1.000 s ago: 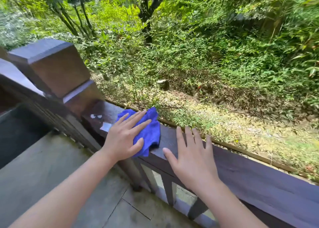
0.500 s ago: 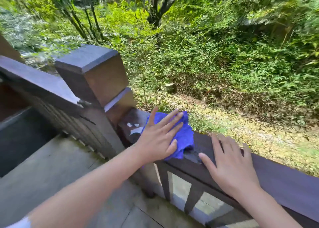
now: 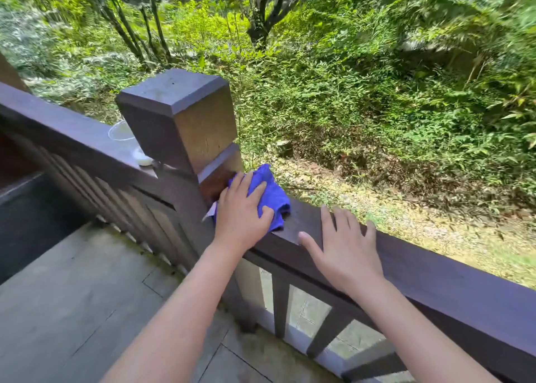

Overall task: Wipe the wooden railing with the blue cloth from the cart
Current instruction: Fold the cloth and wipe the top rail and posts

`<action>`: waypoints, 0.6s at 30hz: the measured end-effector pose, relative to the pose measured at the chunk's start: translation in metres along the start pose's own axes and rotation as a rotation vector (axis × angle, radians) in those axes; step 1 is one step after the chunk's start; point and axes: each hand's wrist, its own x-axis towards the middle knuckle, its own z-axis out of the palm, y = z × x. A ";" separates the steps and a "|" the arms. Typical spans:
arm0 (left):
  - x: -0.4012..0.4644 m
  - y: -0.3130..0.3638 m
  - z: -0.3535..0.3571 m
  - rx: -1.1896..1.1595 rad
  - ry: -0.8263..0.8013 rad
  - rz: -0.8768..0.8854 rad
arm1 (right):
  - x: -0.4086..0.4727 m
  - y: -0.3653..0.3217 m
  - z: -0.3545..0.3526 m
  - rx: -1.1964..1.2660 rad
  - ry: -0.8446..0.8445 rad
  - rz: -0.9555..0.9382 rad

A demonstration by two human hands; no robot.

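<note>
While wiping rail end beside corner post [image 3: 185,121], left hand [image 3: 242,211] presses blue cloth [image 3: 272,191] flat onto wooden railing [image 3: 435,269], fingers spread; right hand [image 3: 343,249] rests splayed alongside, likely for balance.

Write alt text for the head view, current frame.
A person's left hand presses a crumpled blue cloth flat on a dark wooden railing beside its square post; the right hand rests flat on the rail. A clear plastic cup sits beyond the post.
</note>
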 end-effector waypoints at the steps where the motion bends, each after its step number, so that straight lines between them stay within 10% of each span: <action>1: -0.003 0.004 0.001 -0.021 0.024 -0.043 | -0.001 0.000 0.000 0.006 0.002 -0.003; 10: -0.046 0.070 0.012 -0.012 0.007 -0.093 | -0.003 0.005 -0.002 0.076 0.024 -0.020; 18: -0.007 -0.014 -0.010 0.027 -0.061 -0.021 | -0.006 0.010 -0.006 0.150 -0.015 -0.052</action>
